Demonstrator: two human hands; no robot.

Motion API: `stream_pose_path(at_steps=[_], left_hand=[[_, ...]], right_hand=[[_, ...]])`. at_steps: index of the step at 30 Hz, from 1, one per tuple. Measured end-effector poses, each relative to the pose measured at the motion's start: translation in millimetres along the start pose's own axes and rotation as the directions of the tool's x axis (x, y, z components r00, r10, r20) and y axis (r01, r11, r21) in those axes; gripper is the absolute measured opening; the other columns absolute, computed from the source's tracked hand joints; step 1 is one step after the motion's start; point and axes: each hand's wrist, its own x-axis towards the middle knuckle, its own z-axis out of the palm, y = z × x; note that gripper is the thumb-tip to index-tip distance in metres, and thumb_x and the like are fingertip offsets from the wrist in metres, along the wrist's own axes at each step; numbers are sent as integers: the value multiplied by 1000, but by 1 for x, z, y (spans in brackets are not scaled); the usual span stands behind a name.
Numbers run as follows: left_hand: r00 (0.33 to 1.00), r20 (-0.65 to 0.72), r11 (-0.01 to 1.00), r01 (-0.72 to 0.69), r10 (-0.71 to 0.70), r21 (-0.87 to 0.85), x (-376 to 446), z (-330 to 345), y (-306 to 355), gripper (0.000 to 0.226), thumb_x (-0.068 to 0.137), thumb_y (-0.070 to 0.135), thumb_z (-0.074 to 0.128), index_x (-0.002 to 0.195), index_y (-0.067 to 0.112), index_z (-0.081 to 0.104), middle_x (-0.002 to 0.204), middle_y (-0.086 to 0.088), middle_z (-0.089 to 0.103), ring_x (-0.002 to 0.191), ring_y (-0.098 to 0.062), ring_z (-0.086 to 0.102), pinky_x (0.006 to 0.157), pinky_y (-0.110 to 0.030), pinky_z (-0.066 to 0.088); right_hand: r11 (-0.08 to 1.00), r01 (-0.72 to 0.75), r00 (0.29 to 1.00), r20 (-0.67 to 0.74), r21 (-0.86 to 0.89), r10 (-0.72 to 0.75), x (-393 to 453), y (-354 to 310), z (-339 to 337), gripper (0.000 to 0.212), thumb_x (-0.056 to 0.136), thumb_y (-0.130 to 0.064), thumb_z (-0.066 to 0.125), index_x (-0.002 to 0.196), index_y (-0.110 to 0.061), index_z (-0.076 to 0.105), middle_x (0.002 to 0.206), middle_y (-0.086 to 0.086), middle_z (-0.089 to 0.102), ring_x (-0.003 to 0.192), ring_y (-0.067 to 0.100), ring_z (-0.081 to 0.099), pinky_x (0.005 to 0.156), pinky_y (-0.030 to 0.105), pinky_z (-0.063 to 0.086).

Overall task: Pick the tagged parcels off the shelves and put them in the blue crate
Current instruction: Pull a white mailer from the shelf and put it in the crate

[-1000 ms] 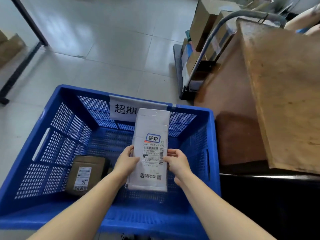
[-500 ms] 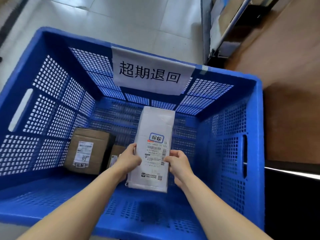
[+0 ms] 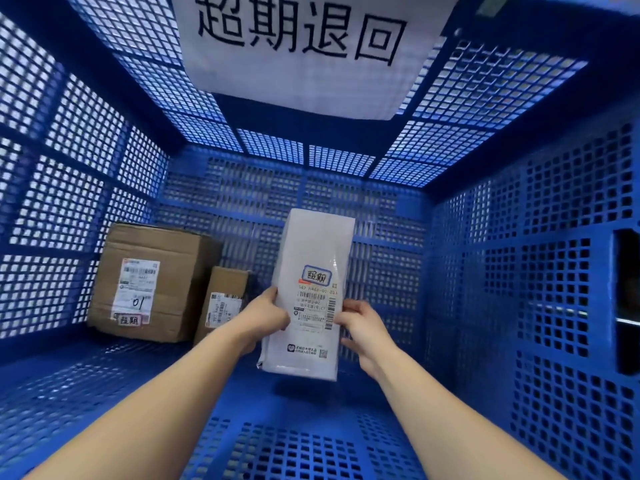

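Observation:
A long white parcel [image 3: 311,251] with a shipping label and a blue-ringed tag is deep inside the blue crate [image 3: 540,306], just above its mesh floor. My left hand [image 3: 265,315] grips its left edge and my right hand [image 3: 362,327] grips its right edge, both near the label. To the left, a large brown carton [image 3: 152,278] with a label marked 01 and a tag stands on the crate floor. A smaller brown box [image 3: 225,299] stands between it and my left hand.
A white paper sign [image 3: 304,50] with black characters hangs on the crate's far wall. A handle slot [image 3: 627,299] opens in the right wall. The crate's perforated walls fill the view on all sides.
Both hands have lowered the white parcel deeper into the crate, and my head has dropped with them, so the crate walls now fill the view. The grip is unchanged.

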Motion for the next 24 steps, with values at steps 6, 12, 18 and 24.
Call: stream_pose_path(at_steps=[6, 12, 18, 24], left_hand=[[997, 19, 997, 80, -80, 16, 49, -2, -24, 57, 81, -12, 45, 132, 12, 44, 123, -4, 58, 106, -22, 52, 91, -30, 43], [987, 72, 989, 145, -146, 14, 84, -4, -41, 57, 77, -14, 48, 128, 13, 47, 124, -9, 61, 114, -29, 56, 101, -42, 45], [989, 65, 991, 132, -131, -15, 99, -5, -50, 54, 79, -13, 47, 128, 12, 43, 122, -7, 61, 112, -26, 55, 92, -37, 46], [992, 30, 992, 122, -122, 14, 98, -7, -51, 35, 82, -17, 41, 86, 16, 53, 86, 3, 59, 83, -13, 55, 76, -28, 43]], right_hand=[[999, -24, 999, 27, -35, 25, 53, 21, 14, 31, 86, 1, 53, 114, -12, 55, 110, 4, 69, 87, 12, 64, 63, 25, 49], [994, -45, 999, 5, -97, 45, 89, 41, 26, 28, 84, -1, 55, 109, -15, 57, 110, 2, 69, 97, 14, 64, 79, 32, 53], [993, -80, 994, 61, -92, 86, 103, 49, 36, 25, 86, -1, 52, 107, -15, 54, 110, 3, 69, 97, 15, 63, 90, 40, 51], [984, -111, 985, 119, -139, 128, 103, 56, 51, 28, 85, -1, 55, 110, -13, 53, 114, 4, 67, 97, 15, 62, 66, 25, 46]])
